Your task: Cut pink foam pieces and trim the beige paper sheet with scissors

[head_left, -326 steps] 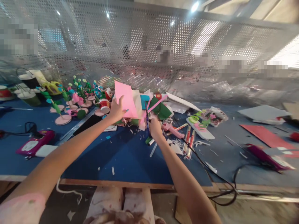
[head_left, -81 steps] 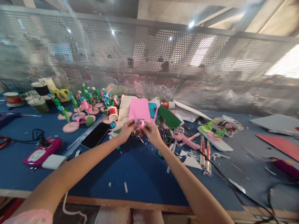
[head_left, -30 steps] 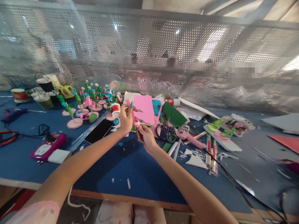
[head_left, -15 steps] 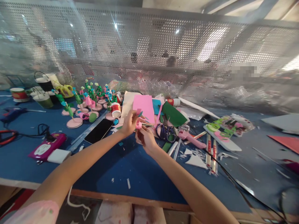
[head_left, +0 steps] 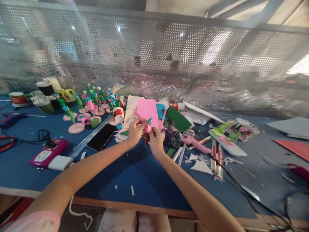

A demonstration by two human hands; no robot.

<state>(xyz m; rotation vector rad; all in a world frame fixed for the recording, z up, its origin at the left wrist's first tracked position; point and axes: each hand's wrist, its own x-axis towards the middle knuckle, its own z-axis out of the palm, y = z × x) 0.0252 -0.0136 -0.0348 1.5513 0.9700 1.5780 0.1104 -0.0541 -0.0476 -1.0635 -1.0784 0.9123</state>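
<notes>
Both my hands meet over the front middle of the blue table around a small pink paper roll (head_left: 147, 129). My left hand (head_left: 135, 133) closes its fingers on the roll's left side. On the right side, the fingers of my right hand (head_left: 156, 141) pinch it. A small teal pointed piece (head_left: 149, 120) sticks up at my left fingertips; I cannot tell what it is. Just behind the hands lies a pink paper sheet (head_left: 147, 109) on a cream sheet (head_left: 130, 108). Dark-handled scissors (head_left: 172, 137) lie to the right of my right hand.
Several small paper plants on round pink bases (head_left: 76, 128) stand at left. Nearby are a phone (head_left: 101, 137) and a magenta power strip (head_left: 50, 151). Right of my hands lie a pink glue gun (head_left: 196, 143), green paper (head_left: 178, 118) and white scraps (head_left: 202, 166). A perforated metal panel (head_left: 154, 48) rises behind.
My right hand has shifted slightly right and up, and the pink roll between the hands has moved a little right. My left fingers have come lower over it.
</notes>
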